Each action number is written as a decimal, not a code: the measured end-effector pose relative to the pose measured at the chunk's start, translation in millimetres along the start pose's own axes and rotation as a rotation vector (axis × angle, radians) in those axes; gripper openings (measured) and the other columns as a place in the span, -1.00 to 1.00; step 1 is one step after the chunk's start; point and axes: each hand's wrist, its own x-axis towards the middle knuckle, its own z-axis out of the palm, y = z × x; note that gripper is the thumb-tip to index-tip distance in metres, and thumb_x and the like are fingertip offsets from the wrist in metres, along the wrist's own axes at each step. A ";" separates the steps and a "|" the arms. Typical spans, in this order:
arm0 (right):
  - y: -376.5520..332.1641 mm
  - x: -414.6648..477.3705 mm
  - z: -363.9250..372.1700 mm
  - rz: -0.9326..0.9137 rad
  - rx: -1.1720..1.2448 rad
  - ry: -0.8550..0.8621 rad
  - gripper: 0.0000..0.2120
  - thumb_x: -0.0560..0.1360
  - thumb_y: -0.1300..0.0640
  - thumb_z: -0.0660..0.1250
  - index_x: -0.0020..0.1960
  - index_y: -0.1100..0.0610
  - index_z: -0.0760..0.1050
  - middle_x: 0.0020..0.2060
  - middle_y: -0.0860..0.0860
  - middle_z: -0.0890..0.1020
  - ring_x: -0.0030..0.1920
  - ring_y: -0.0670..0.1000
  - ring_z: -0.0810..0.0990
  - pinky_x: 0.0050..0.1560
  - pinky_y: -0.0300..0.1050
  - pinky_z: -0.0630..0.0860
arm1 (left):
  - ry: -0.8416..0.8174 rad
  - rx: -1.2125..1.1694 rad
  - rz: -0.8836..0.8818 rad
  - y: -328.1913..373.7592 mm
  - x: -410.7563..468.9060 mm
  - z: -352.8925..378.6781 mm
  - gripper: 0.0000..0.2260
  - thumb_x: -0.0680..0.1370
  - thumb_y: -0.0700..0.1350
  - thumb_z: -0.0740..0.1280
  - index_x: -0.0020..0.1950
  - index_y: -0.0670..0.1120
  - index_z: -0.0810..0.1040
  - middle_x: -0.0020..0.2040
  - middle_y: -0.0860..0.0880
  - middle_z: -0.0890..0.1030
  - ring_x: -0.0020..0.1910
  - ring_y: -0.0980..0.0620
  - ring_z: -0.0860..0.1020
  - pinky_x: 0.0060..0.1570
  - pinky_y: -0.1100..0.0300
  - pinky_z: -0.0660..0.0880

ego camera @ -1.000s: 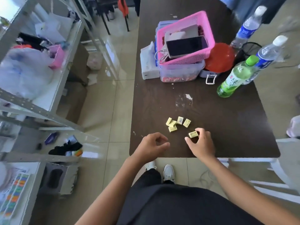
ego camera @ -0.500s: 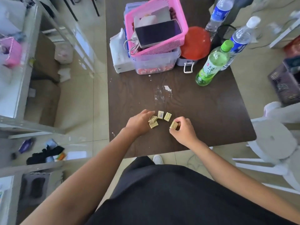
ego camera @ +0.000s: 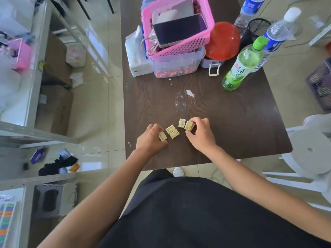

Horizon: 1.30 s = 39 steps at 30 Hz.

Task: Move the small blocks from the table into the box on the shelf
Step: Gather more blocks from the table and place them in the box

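Several small pale-yellow blocks lie near the front of the dark wooden table (ego camera: 232,126). My left hand (ego camera: 151,140) pinches the leftmost block (ego camera: 162,136) between thumb and fingers. My right hand (ego camera: 201,135) grips a stack of two blocks (ego camera: 189,125) at the right end of the group. Between the hands lie two blocks side by side (ego camera: 172,131) and one more block (ego camera: 182,122) with a barcode. A pink box (ego camera: 21,56) sits on the white shelf (ego camera: 32,83) at the left, blurred.
At the table's far end stand a pink basket (ego camera: 180,49) with a phone on a clear tub, a tissue pack (ego camera: 136,56), a red lid (ego camera: 223,42), a mesh cup and three bottles (ego camera: 241,65). A white stool (ego camera: 308,151) is at the right; cardboard boxes sit under the shelf.
My left hand reached forward from the table edge and closed on the leftmost block. My right hand carried its block up against another in the group. The view shifted to the right.
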 end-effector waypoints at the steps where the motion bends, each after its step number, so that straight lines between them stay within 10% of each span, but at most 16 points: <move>1: 1.7 -2.2 1.5 0.010 0.030 0.016 -0.67 0.43 0.10 0.42 0.15 0.01 0.41 0.05 0.00 0.37 -0.19 0.04 0.52 -0.14 -0.04 0.54 | 0.019 -0.031 0.015 3.6 0.7 -1.7 -0.61 0.43 0.03 0.39 0.22 0.02 0.43 0.17 0.05 0.47 0.07 -0.01 0.54 -0.05 0.06 0.52; 27: 30.4 -61.9 -6.2 0.050 0.167 0.034 -0.73 0.33 0.23 0.42 0.00 0.05 0.48 -0.06 -0.04 0.46 -0.22 -0.13 0.47 -0.21 -0.40 0.32 | 0.059 -0.038 0.033 -17.2 -38.6 21.8 -0.63 0.45 0.09 0.40 0.25 0.15 0.54 0.12 0.09 0.46 0.02 0.03 0.55 -0.09 0.15 0.45; 39: 31.5 -78.6 2.5 0.024 0.090 0.011 -0.73 0.34 0.18 0.44 -0.01 0.02 0.46 -0.08 -0.04 0.47 -0.23 -0.12 0.47 -0.17 -0.19 0.37 | 0.114 0.000 -0.035 -35.5 -75.7 27.9 -0.67 0.49 0.09 0.37 0.25 0.11 0.55 0.14 0.05 0.47 0.07 -0.01 0.53 -0.09 0.09 0.49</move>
